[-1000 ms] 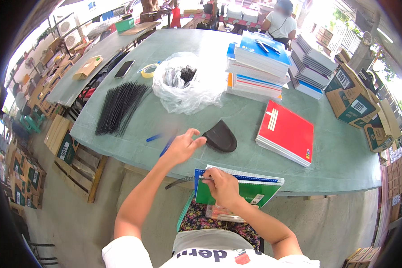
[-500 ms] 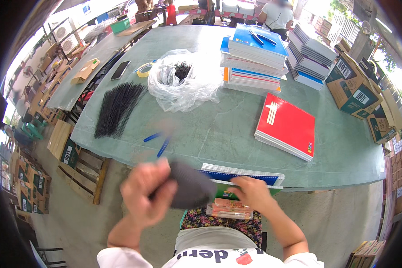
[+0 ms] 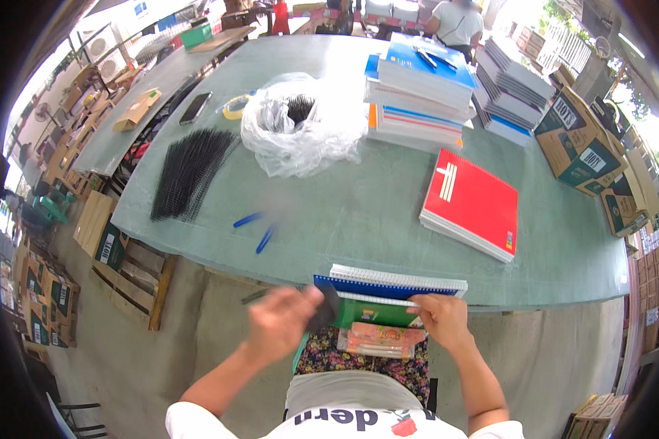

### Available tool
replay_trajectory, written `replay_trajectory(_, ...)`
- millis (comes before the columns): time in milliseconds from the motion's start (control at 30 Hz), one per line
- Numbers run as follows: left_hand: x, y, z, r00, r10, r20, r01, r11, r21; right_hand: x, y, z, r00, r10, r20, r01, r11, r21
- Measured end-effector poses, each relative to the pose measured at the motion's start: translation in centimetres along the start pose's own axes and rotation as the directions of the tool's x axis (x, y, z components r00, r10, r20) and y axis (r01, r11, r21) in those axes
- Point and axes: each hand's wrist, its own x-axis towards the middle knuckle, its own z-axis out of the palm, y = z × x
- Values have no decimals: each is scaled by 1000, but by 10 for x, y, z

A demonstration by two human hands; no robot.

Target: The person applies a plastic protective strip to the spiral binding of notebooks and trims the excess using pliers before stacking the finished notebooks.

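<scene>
At the near table edge, a green spiral notebook leans against a blue spiral notebook with a white coil. My right hand pinches the green notebook's upper right edge. My left hand, smeared by motion, is closed on a dark grey flat object at that notebook's left end; blur hides its exact kind. A thin dark strand juts out left of this hand. Below the notebooks, a clear plastic packet with orange-pink print rests on my lap.
On the table are black spiral coils, a plastic bag of more coils, a phone, a blue-handled tool, tape, red notebooks and tall notebook stacks. Cartons stand right; a person is beyond.
My left hand has moved right and down, bringing the dark object against the green notebook's left end. My right hand has shifted slightly right along the notebook's edge.
</scene>
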Motion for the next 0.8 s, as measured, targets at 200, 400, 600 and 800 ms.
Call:
replay_trajectory(200, -12, -14, 12, 995, 43, 87, -45, 999, 22, 13, 2, 1, 997, -45, -70, 44, 999, -10)
replay_trajectory(400, -3, 0, 22, 973, 11, 231, -24, 998, 55, 10, -4, 0, 999, 39, -3, -39, 999, -5)
replay_trajectory(600, 11, 3, 25, 998, -67, -20, 68, 996, 53, 8, -9, -1, 995, 102, 22, -104, 988, 112)
replay_trajectory(800, 39, 12, 8, 931, -57, -361, 31, 996, -79, 6, -4, 0, 999, 26, -32, -21, 990, 141)
